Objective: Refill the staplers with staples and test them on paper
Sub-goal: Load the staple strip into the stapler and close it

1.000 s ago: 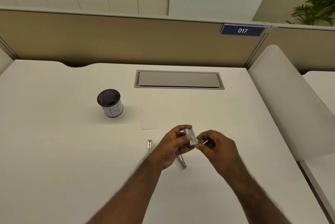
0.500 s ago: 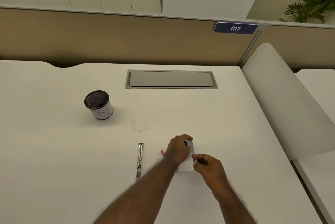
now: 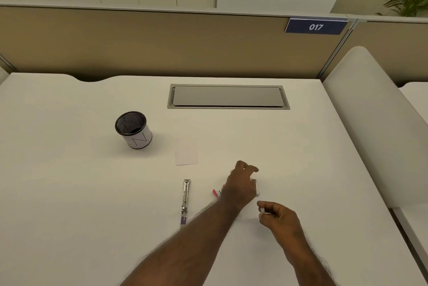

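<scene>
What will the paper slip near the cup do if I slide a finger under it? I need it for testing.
The paper lies flat and thin on the desk, so it would probably flex and droop when lifted. It looks very light, so a push would likely make it skid rather than lift. Its edges sit flush, so pinching one may take a few tries.

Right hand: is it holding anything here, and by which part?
The right hand pinches a small pale item between thumb and fingertips; likely staples, but too small to tell what it is or which part is gripped.
</scene>
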The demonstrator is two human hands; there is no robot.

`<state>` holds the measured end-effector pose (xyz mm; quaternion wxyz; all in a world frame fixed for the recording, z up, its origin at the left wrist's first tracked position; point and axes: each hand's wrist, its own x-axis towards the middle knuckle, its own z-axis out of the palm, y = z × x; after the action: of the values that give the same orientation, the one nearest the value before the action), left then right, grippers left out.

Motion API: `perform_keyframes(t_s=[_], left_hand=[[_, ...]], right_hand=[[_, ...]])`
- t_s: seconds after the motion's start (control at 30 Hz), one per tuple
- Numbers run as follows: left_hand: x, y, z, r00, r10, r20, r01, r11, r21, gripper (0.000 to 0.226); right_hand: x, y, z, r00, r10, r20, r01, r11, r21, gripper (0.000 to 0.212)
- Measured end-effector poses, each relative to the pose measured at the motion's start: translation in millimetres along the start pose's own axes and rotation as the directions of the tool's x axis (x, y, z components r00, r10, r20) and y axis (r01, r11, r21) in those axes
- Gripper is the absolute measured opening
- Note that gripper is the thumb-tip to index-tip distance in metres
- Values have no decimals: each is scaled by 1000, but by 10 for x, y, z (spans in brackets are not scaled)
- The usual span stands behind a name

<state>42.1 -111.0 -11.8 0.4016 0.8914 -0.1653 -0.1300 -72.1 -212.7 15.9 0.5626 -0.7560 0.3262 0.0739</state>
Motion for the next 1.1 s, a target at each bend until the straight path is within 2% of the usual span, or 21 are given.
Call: perform_keyframes(t_s=[0.13,0.2,0.27,0.37,0.53,0.63,0.83,1.1], left_hand=[[-182,-2,-312,970,162,-179,-153,986,60,32],[-312,-131,-513,939,210,-274,-181,975,126,35],[-456,-339,-717,927,205,-313,-139,966,219,40],[-663,-706,-992,936,123,-329,-2,938,346,50],[-964,-1205,-1205,957,-66,-282,203,845,494,62],[-1062,-1350,-1195,962,-150,-227,255,789,559,65],[-1147,-1363,-1107,976,-178,-127,219,762,610,63],[-1101,-1475,-974,978,-205,35,144,792,594,56]], right_hand=[[-30,-83,94,998,-26,60,24,999,21,25],[-55,-130,193,994,-39,106,37,999,25,23],[-88,-173,343,988,-58,145,55,998,25,22],[-126,-219,633,981,-126,146,131,991,-25,19],[-186,-285,1147,926,-308,217,343,928,-147,19],[-172,-322,1388,897,-363,253,420,877,-233,17],[-48,-366,1616,941,-282,187,318,925,-207,12],[0,-446,1697,968,-99,229,117,991,-66,13]])
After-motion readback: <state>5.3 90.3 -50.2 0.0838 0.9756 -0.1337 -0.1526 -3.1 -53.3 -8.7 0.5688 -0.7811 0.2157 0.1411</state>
